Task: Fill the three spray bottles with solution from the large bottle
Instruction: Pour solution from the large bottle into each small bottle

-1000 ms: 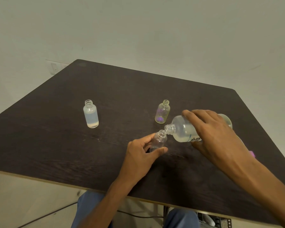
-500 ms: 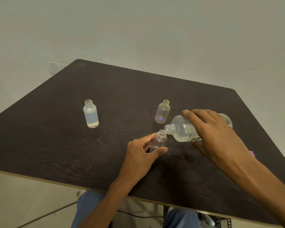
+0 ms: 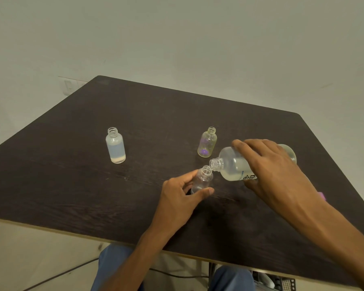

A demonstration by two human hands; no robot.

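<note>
My right hand (image 3: 275, 171) grips the large clear bottle (image 3: 233, 164), tipped on its side with its open neck right at the mouth of a small clear bottle (image 3: 202, 179). My left hand (image 3: 181, 196) holds that small bottle upright on the dark table (image 3: 72, 164) between thumb and fingers. A second small bottle (image 3: 115, 145), uncapped and mostly full of cloudy liquid, stands at the left. The third small bottle (image 3: 207, 142), uncapped and yellowish with purple showing through it, stands just behind the pouring spot.
A small purple object (image 3: 322, 195) lies at the table's right edge, partly hidden by my right forearm. A wall rises behind the table. Below the front edge are my knees, a cable and some equipment on the floor.
</note>
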